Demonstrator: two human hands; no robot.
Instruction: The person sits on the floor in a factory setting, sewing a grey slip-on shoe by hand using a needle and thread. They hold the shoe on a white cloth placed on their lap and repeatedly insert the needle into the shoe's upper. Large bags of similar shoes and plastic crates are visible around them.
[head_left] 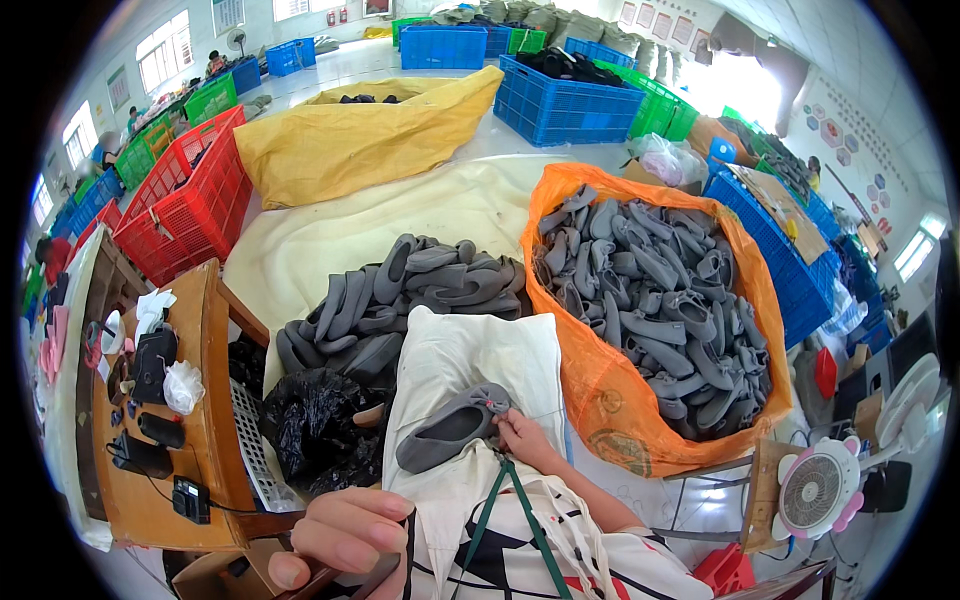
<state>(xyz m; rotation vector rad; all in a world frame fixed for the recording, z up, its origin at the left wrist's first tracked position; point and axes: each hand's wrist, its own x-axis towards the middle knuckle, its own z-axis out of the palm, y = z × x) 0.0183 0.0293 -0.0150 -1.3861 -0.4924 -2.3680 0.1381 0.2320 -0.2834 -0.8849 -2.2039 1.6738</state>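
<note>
A grey cloth shoe [450, 430] lies on the white cloth [480, 350] across my lap, its opening up and a small reddish spot at its bow. My right hand [525, 440] pinches the bow end of this shoe. Close to the camera, my left hand [350, 530] is raised with its fingers curled. A dark grey edge shows beneath those fingers, but what they hold is hidden. Beyond my lap lies a heap of grey shoes [420, 285]. Green straps [490, 510] hang over my patterned clothing.
At right stands an orange sack [570, 400] full of grey shoes, beside a small fan [812, 490]. A black plastic bag [320, 430] and a wooden table [215, 410] with small items are at left. Red [190, 205] and blue crates [565, 105] stand farther off.
</note>
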